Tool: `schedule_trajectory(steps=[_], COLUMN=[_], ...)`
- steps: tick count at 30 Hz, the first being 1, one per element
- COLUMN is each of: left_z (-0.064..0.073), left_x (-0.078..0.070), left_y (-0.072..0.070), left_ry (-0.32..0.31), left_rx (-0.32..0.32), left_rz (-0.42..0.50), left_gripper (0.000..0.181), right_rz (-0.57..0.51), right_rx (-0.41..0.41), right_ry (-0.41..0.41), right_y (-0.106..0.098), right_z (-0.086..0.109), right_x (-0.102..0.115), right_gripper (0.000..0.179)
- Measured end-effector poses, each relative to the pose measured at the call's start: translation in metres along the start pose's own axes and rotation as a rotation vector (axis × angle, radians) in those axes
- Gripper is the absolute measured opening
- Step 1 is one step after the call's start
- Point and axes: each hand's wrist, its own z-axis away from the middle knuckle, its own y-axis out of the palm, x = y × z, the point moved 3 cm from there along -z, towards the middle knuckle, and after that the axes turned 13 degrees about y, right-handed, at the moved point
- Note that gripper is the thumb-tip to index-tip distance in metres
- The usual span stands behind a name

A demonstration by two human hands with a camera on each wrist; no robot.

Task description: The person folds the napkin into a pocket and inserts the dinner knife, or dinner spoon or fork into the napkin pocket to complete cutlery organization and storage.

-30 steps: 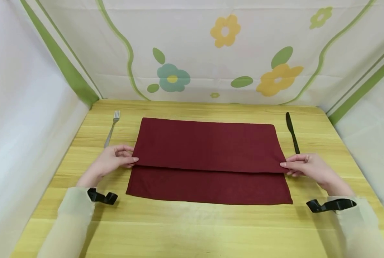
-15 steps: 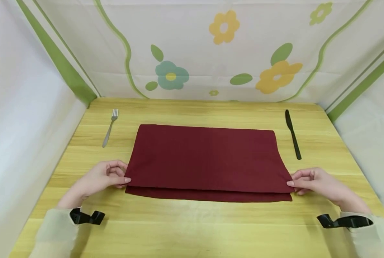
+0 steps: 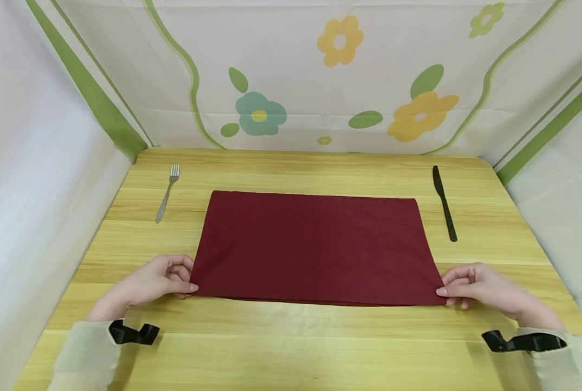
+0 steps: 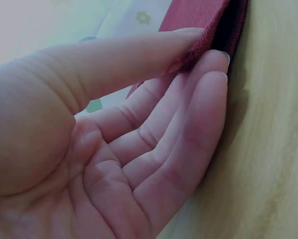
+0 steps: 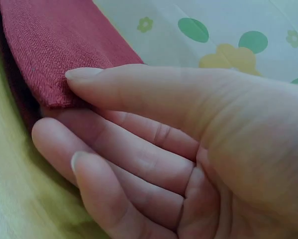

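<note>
A dark red cloth lies folded over itself in the middle of the wooden table, its upper layer nearly covering the lower one. My left hand pinches the near left corner of the upper layer between thumb and fingers. At the near right corner, my right hand pinches the same layer. In the left wrist view the cloth's edge sits under the thumb, with a dark gap between the layers. The right wrist view has the thumb on top of the cloth corner, fingers beneath it.
A silver fork lies on the table left of the cloth. To the right is a black knife. White curtains with printed flowers enclose the table at the back and both sides.
Both hands have drawn the upper layer's edge toward the near side and lowered it onto the lower layer's edge. The visible strip of lower layer has shrunk to a sliver.
</note>
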Motion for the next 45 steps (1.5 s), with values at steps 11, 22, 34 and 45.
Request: schedule_trajectory(steps=[11,22,34,45], left_z=[0.003,0.001,-0.063,-0.125], left_x=[-0.004,-0.008,-0.018,-0.017], left_y=[-0.005,-0.003,-0.041,-0.065], left_ry=[0.032,-0.019,-0.067,-0.195], left_rx=[0.057,-0.007,-0.249,-0.453], left_rz=[-0.021,-0.116,-0.302,-0.164], left_gripper=[0.031,0.053,0.067,0.059], right_rz=[-0.018,0.022,0.022,-0.081], right_rx=[0.098,0.044,-0.307,-0.487], right_ry=[-0.059,0.025,0.014,0.012], right_y=[-0.003,-0.001,-0.035,-0.063], right_z=[0.002,-0.001,-0.039,-0.092], right_x=[0.002,0.003,0.042,0.074], right_gripper=[0.016,0.02,0.049,0.058])
